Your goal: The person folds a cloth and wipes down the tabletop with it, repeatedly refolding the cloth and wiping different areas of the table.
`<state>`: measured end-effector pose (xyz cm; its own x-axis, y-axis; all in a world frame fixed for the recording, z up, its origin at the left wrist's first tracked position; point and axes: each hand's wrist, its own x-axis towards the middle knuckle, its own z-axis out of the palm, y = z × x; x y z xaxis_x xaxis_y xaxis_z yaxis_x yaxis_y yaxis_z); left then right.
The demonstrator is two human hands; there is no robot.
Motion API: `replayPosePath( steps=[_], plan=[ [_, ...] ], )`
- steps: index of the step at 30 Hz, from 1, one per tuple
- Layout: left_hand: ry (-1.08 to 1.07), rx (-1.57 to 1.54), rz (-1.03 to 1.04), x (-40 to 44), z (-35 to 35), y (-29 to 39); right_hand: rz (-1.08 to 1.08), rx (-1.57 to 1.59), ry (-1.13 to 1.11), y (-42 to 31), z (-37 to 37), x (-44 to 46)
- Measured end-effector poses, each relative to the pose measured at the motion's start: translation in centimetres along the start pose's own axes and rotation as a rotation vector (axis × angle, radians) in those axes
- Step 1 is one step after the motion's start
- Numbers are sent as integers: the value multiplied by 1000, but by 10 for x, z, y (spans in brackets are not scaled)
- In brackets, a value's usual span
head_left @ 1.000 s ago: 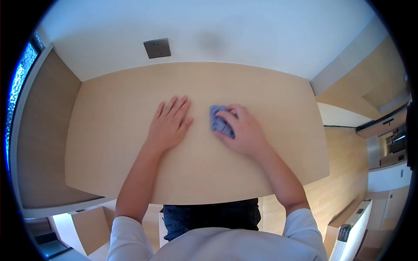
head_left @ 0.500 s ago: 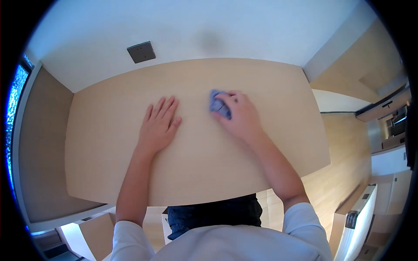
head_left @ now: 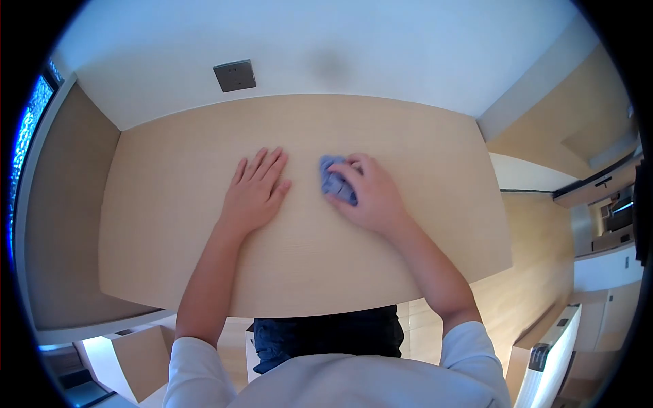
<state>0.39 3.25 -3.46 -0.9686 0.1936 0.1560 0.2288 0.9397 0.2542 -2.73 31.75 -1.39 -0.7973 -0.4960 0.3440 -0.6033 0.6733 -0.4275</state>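
Observation:
My left hand [head_left: 253, 194] lies flat on the light wood tabletop [head_left: 306, 272], left of the middle, palm down with its fingers stretched forward and nothing in it. To the right of it, my right hand [head_left: 371, 194] grips a crumpled blue-grey cloth [head_left: 336, 180] against the table surface. The cloth bulges out on the left side between the thumb and the fingers. Part of it is hidden under the palm.
Behind the table rises a white wall [head_left: 381, 61] with a dark socket plate [head_left: 235, 75]. A brown panel [head_left: 68, 211] borders the table on the left. Wood floor [head_left: 541, 251] and a white-topped box-like piece [head_left: 551, 360] lie at the right.
The camera view has tilted and shifted slightly between frames. My right hand and the cloth moved forward over the table, then back a little toward me. My left hand stays flat on the table.

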Motion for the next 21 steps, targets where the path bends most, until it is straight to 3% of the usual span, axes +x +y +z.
replayPosePath(
  steps=[6, 8, 13, 21],
  plan=[
    [-22, 34, 16, 0, -1, -3, -395, 115, -224, -31, 4, -11],
    [-12, 39, 20, -1, 2, -4, -395, 125, -224, -31, 5, -13],
    [-10, 43, 22, -2, 5, -7, -318, 131, -240, -32, 2, -10],
    [-20, 52, 13, -1, 2, -2, 81, -172, 35, 36, -13, 3]
  ],
)
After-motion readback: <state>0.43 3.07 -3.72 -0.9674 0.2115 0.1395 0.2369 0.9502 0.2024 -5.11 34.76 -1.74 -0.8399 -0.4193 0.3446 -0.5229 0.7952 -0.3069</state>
